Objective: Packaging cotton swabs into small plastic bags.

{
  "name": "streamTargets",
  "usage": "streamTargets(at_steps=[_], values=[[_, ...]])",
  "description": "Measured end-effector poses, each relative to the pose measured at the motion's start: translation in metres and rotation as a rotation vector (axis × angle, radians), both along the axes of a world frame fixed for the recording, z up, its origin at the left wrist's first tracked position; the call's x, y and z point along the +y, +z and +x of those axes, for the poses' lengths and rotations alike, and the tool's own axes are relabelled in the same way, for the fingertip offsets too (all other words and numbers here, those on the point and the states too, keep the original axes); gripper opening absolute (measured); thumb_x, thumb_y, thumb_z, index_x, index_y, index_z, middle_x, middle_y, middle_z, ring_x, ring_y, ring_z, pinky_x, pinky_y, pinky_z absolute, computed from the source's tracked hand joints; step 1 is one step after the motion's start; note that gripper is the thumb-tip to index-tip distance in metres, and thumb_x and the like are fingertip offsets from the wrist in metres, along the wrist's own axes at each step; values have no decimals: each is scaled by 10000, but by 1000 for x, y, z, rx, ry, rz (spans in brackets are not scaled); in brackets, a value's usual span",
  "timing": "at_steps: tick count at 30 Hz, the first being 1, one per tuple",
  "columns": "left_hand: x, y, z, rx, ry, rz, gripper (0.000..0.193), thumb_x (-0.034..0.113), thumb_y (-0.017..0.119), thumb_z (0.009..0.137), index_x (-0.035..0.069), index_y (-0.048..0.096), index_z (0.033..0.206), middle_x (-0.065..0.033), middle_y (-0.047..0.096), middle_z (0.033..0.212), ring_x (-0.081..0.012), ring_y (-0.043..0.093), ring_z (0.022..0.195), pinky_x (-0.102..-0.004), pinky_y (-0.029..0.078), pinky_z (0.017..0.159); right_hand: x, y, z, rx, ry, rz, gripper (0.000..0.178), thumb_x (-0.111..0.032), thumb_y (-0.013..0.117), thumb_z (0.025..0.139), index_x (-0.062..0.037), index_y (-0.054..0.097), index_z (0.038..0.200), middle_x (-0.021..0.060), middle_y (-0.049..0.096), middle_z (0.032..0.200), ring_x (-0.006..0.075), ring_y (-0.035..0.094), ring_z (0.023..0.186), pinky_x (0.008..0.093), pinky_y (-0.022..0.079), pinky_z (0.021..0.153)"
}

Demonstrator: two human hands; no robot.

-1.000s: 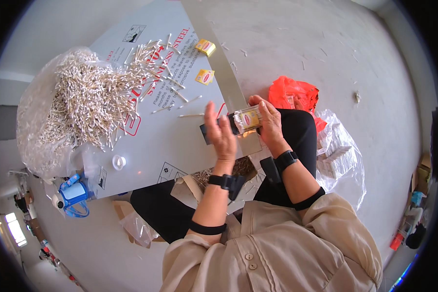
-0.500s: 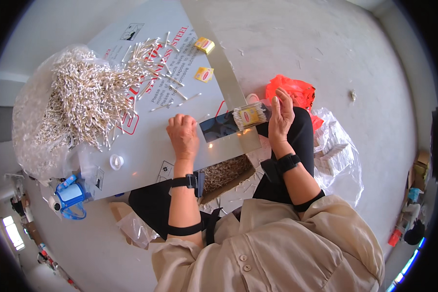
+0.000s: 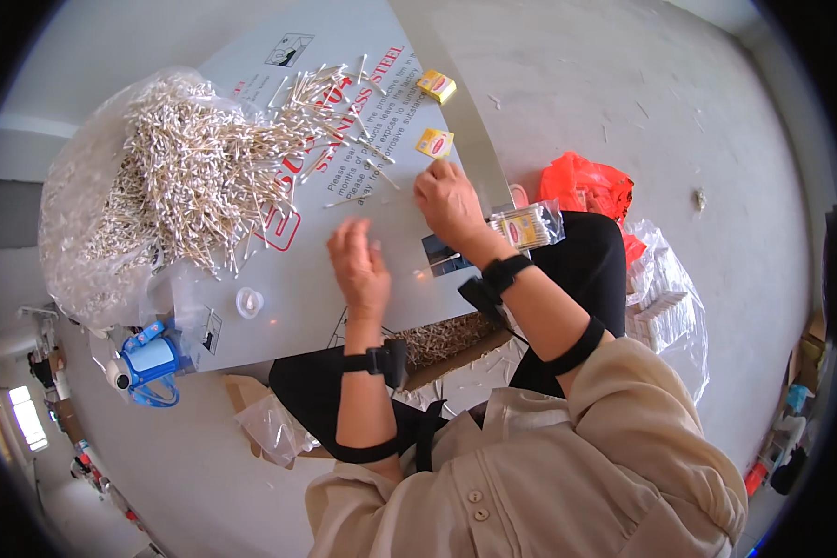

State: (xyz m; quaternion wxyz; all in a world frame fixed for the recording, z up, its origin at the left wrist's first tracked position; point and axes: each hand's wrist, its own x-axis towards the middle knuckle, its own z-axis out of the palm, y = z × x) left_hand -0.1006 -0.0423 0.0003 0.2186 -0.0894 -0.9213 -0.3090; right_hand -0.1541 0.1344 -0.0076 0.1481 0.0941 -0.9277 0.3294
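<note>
My left hand hovers over the near part of the metal-sheet table. Its fingers are slightly blurred but look loosely apart, and nothing shows in them. My right hand reaches farther over the table, fingers curled together; whatever they may hold is hidden. Just beyond its fingertips lie small yellow cards, with a yellow stack farther off. Beside my right wrist, at the table's right edge, rests a clear packet of cotton swabs with a yellow label. A dark glossy strip is partly covered by my right forearm.
A large clear bag spills a heap of cotton swabs across the left. Near it are a small round white container and a blue bottle. A swab-filled box sits below the table edge. Red and clear bags lie right.
My right hand has left the swab packet and swung left and away toward the yellow cards. My left hand's fingers have loosened. The whole view has shifted slightly.
</note>
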Motion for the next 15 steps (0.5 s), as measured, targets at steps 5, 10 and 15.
streamTargets(at_steps=[5, 10, 15], values=[[-44, -2, -43, 12, 135, -174, 311, 34, 704, 771, 79, 596, 1060, -108, 568, 1079, -340, 517, 1053, -466, 409, 920, 5, 10, 51, -111, 245, -113, 171, -90, 689, 761, -43, 601, 900, 113, 561, 1053, 319, 544, 1027, 420, 460, 885], [-21, -6, -44, -120, -54, -179, 181, 36, 709, 764, 120, 570, 846, -41, 542, 962, -296, 516, 962, -443, 411, 799, 29, 18, 75, -58, 351, -150, 200, -94, 728, 726, -62, 594, 872, 78, 551, 1086, 292, 533, 1045, 418, 439, 891], [7, 4, -41, -192, -276, -88, 207, 21, 700, 761, 115, 608, 921, -61, 568, 1039, -308, 519, 1035, -451, 413, 872, 18, 8, 75, -29, 285, -76, 145, -97, 714, 730, -100, 610, 830, 41, 577, 1034, 260, 554, 1003, 401, 434, 863]])
